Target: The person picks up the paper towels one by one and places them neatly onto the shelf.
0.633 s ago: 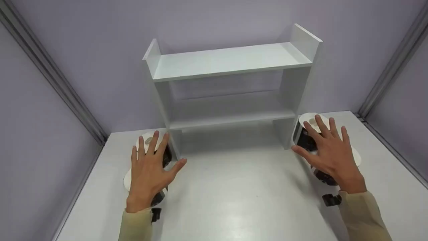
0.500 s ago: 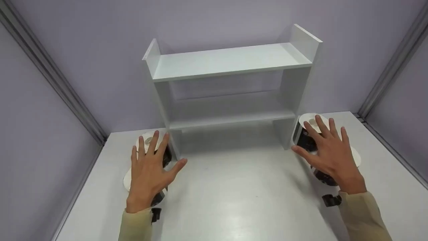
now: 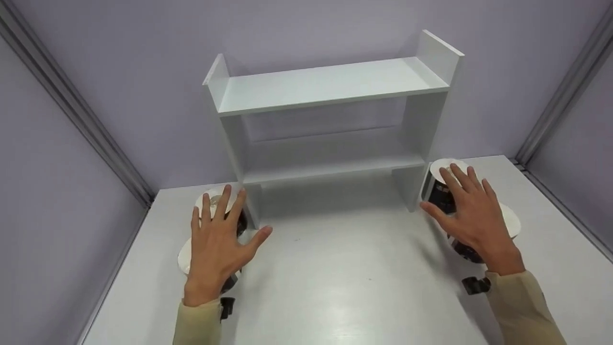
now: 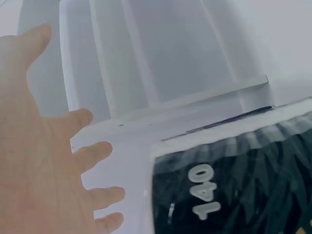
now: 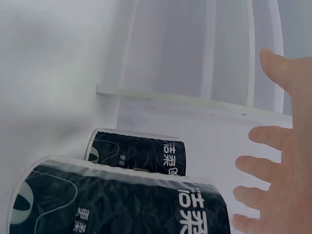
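Both of my hands are held palm down with fingers spread, on either side of a white shelf unit (image 3: 330, 84). My left hand (image 3: 215, 254) is above two paper rolls in dark wrappers: a rear roll (image 3: 243, 224) and a front roll (image 3: 184, 258), partly hidden by it. Over on the right, my right hand (image 3: 479, 223) partly covers another rear roll (image 3: 438, 196) and front roll (image 3: 510, 221). In the wrist views, gaps separate my fingers from a roll marked 140 (image 4: 234, 190) and from the near right roll (image 5: 117, 204). Neither hand holds anything.
The shelf unit has two boards and raised side panels, and stands on a white table (image 3: 335, 287) against a pale back wall (image 3: 311, 28). Side walls with metal corner posts (image 3: 72, 105) enclose the table left and right. Dark mounts (image 3: 475, 285) sit at the wrists.
The head view has shifted slightly. My left hand has drifted a little to the right, and the right hand's fingers are slightly closer together. The rolls and shelf stay in place.
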Action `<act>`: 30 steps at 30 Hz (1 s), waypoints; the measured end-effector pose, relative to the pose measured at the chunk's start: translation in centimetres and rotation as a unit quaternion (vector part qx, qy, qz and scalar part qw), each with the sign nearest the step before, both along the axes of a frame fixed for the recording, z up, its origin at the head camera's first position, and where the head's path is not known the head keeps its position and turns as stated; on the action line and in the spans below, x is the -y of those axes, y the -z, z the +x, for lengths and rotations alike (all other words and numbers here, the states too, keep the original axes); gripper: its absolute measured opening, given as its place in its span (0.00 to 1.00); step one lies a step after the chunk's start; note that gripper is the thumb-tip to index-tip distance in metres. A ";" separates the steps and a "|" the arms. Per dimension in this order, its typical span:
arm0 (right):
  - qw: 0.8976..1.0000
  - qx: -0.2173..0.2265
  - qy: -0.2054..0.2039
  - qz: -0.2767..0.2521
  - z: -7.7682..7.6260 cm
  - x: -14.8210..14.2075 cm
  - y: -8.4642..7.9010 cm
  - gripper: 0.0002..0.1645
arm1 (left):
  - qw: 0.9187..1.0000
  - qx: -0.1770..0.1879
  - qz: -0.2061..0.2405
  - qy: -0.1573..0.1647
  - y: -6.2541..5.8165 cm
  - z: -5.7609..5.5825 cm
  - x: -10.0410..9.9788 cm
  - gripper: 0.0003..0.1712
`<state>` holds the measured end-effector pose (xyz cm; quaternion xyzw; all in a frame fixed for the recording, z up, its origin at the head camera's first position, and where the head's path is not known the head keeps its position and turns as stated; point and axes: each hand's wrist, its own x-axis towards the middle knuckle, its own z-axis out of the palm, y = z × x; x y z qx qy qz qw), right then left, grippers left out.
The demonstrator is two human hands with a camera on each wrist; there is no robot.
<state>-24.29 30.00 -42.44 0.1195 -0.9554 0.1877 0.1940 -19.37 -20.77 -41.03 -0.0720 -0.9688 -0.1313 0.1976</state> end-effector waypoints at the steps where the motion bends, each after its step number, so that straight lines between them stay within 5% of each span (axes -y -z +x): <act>1: 1.000 -0.002 -0.003 -0.007 -0.1 0.1 0.0 0.55 | 1.000 -0.001 0.000 0.000 -0.2 0.0 -0.1 0.58; 10: 0.997 -0.043 -0.026 -0.051 -1.1 0.3 0.3 0.50 | 1.000 -0.025 0.006 0.006 -0.3 0.1 -1.5 0.56; 14: 0.997 -0.024 -0.025 -0.069 -1.3 0.4 0.4 0.49 | 0.999 -0.030 0.010 0.011 0.3 0.2 -1.8 0.53; 22: 0.992 0.016 -0.002 -0.126 -1.9 1.7 0.5 0.52 | 0.999 -0.041 -0.006 0.016 0.8 0.8 -0.8 0.50; 30: 0.985 0.007 0.005 -0.173 -3.3 2.9 0.8 0.48 | 0.998 -0.056 -0.027 0.016 0.7 1.6 0.5 0.47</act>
